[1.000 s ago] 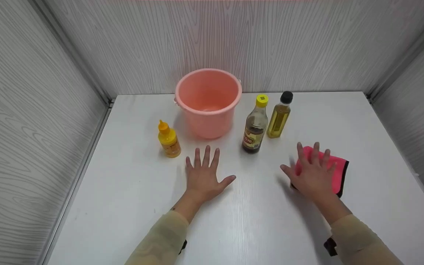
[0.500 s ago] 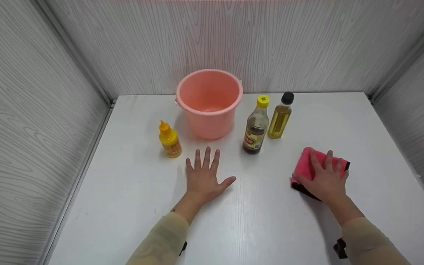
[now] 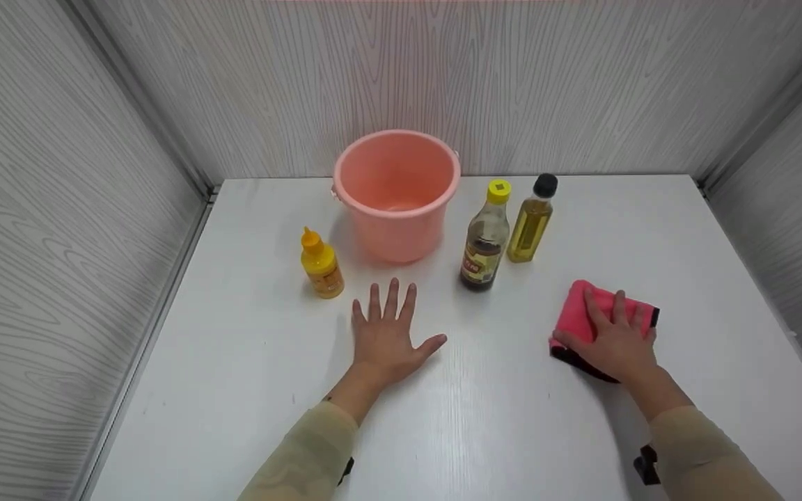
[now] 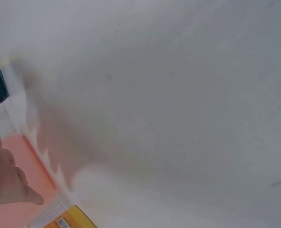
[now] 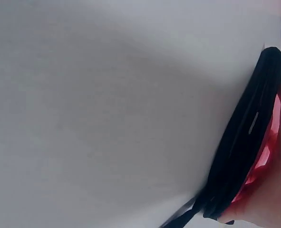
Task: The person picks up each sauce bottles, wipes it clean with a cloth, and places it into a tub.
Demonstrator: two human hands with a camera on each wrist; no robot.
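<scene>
Head view: right hand (image 3: 617, 342) apparently grips pink cloth (image 3: 578, 312) at four o'clock; tighten thumb under folds; left hand (image 3: 386, 335) lies flat, fingers spread.

Staged test booth: grey woodgrain panel walls (image 3: 443, 76) w/ white table (image 3: 484, 431)
</scene>
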